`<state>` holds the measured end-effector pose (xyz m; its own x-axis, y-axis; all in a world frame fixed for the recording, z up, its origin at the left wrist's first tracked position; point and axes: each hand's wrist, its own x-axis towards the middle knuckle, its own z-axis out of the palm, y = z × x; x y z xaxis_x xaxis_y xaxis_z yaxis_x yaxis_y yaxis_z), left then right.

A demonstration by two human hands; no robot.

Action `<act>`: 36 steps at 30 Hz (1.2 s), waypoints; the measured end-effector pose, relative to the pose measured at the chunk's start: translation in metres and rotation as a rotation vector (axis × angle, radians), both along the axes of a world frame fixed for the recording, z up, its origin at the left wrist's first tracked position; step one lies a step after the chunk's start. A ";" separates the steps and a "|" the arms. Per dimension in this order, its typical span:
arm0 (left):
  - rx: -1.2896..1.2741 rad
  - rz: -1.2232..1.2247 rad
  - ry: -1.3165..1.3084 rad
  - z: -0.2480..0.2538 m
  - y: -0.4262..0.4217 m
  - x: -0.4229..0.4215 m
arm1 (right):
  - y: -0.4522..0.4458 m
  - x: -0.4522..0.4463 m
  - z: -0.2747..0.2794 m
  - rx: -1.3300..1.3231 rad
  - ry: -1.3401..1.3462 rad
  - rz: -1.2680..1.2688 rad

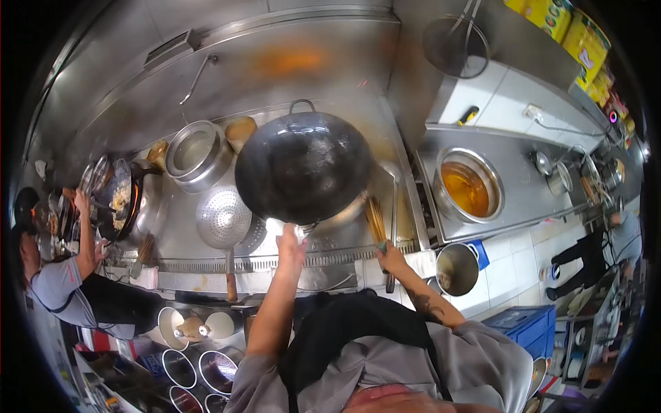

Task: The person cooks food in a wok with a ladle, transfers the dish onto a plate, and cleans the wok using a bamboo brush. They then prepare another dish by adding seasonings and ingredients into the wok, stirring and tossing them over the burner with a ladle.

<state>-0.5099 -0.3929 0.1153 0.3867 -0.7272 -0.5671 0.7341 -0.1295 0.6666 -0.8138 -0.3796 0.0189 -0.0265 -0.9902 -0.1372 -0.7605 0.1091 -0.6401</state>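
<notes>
- At the near rim of the wok, your left hand grips the edge, a white cloth between.
- Right of the wok's near side, your right hand grasps a bamboo brush; its long axis points away from you, bristles leaning slightly left.
- Your left hand is nearer the wok.
- Farther right of the wok lies a ladle; whether your right fingers touch its handle, I cannot tell.

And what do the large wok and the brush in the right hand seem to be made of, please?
Wok: probably iron or steel, dark and semi-glossy; its pale highlights suggest metal. Brush: likely bamboo or wood, matte, judging by its thin tan strands.
</notes>
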 end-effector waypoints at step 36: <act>0.426 -0.920 -1.584 -0.082 0.130 0.108 | 0.068 -0.156 0.197 -0.042 -0.195 -0.486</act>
